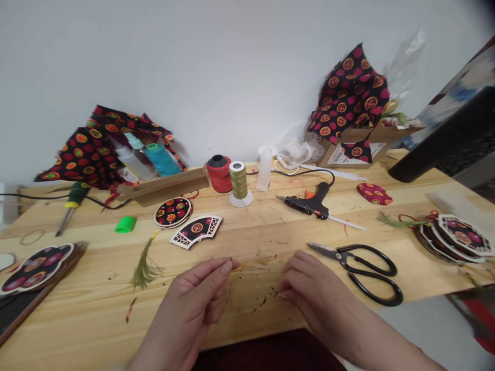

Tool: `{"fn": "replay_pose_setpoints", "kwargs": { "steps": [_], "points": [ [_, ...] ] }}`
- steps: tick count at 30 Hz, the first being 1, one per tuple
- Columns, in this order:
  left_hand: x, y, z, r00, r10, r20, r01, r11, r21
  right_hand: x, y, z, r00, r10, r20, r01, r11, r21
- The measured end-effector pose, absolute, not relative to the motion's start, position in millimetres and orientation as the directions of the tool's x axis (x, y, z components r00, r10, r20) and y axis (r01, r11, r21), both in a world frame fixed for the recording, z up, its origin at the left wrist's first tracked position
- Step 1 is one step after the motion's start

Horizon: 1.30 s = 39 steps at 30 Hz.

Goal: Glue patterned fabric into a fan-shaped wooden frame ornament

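Note:
My left hand [197, 293] hovers over the near middle of the wooden table, thumb and forefinger pressed together. Whatever they may pinch is too small to name. Opposite it, my right hand [313, 286] has its fingers curled inward and closed, their tips partly hidden. Dark fabric scraps [260, 304] lie between the hands. Just right of my right hand are black-handled scissors [348, 257], blades pointing left. Beyond my left hand sits a fan-shaped ornament [196, 232] with patterned cloth in a pale cut-out frame. A round patterned ornament [172, 212] with a green tassel [146, 265] lies farther left.
Behind stand a green thread spool [238, 180], a red spool [219, 174] and a black glue gun [309, 201]. Stacked ornaments [456, 237] lie right, more ornaments [38, 268] left. Cardboard boxes [166, 186] with patterned cloth [348, 93] line the wall. A screwdriver [69, 206] lies left.

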<state>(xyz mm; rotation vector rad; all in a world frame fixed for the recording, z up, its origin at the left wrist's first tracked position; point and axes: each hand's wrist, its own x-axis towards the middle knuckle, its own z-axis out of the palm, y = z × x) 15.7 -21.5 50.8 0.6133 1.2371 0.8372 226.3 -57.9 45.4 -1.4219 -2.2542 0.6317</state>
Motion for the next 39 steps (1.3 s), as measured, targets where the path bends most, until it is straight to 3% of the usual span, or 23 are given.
{"fn": "replay_pose_setpoints", "kwargs": {
  "steps": [3,6,11,17,28,31,34,36,39],
  "points": [
    [18.5,-20.6,51.2,0.121,0.821,-0.558,-0.211,0.571,0.794,230.0,-51.3,58.7,-0.381,0.920,0.096,0.620,0.331,-0.711],
    [21.0,-17.3,53.4,0.125,0.829,-0.545,-0.205,0.559,0.803,229.1,-44.5,70.2,-0.398,0.910,0.116,0.578,0.347,-0.738],
    [25.2,-12.6,56.6,0.152,0.819,-0.553,-0.222,0.574,0.788,218.3,-33.9,84.7,-0.551,0.825,0.127,0.590,0.492,-0.641],
    [30.8,-16.9,53.8,0.227,0.788,-0.572,-0.139,0.608,0.782,210.9,-18.4,80.3,-0.551,0.804,0.225,0.668,0.586,-0.458],
    [35.9,-19.5,52.9,0.229,0.782,-0.580,-0.087,0.610,0.788,212.8,-13.3,72.4,-0.509,0.821,0.259,0.712,0.571,-0.410],
    [37.2,-19.4,53.0,0.229,0.790,-0.569,-0.067,0.596,0.800,211.4,-12.8,71.5,-0.450,0.850,0.273,0.698,0.526,-0.486],
    [37.3,-18.8,54.5,0.192,0.803,-0.564,-0.074,0.585,0.807,211.3,-12.9,67.9,-0.213,0.935,0.283,0.658,0.352,-0.666],
    [36.6,-18.6,55.6,0.163,0.807,-0.567,-0.083,0.584,0.807,211.4,-14.4,64.6,-0.068,0.970,0.234,0.547,0.232,-0.804],
    [35.1,-18.9,55.4,0.124,0.820,-0.559,-0.082,0.570,0.818,209.1,-18.1,60.9,-0.006,0.997,0.071,0.335,0.069,-0.940]
  ]
}}
